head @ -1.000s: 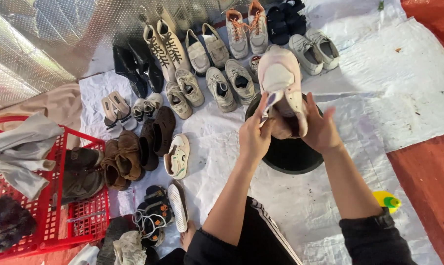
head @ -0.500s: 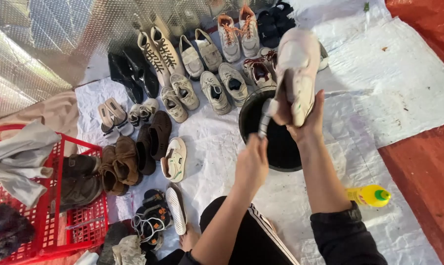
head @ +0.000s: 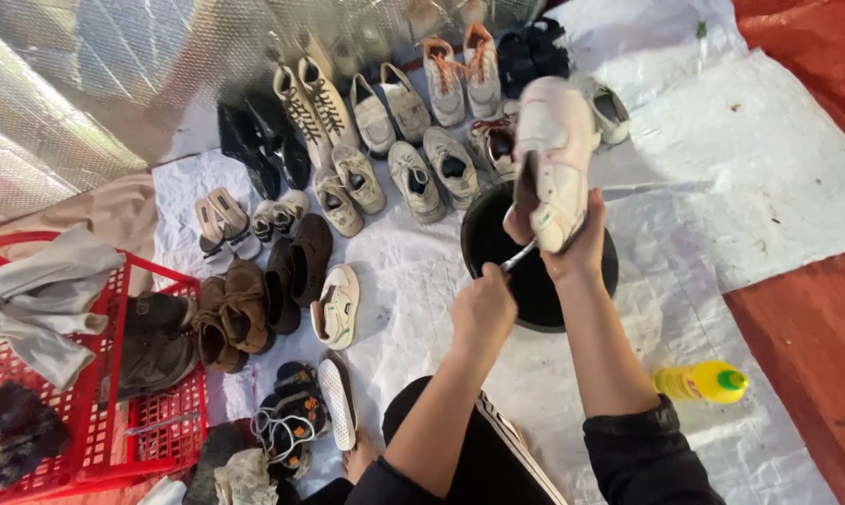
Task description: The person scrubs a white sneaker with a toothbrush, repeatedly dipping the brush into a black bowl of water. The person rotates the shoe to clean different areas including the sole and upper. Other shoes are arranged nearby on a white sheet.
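My right hand [head: 572,245] grips a white and pale pink sneaker [head: 553,154], held up on end over a black round basin [head: 490,234]. My left hand [head: 483,307] is closed around a thin light-coloured handle, likely a brush [head: 518,256], whose tip meets the lower part of the sneaker. Both forearms reach out from dark sleeves at the bottom of the view.
Several pairs of shoes [head: 385,150] lie in rows on a white sheet [head: 740,159] beyond and left of the basin. A red plastic basket [head: 114,421] with boots and a grey cloth stands at the left. A yellow bottle with a green cap [head: 701,382] lies at the right.
The sneaker has been lifted higher and turned more upright. My left hand has dropped lower, below the sneaker, with the brush tip staying against it.
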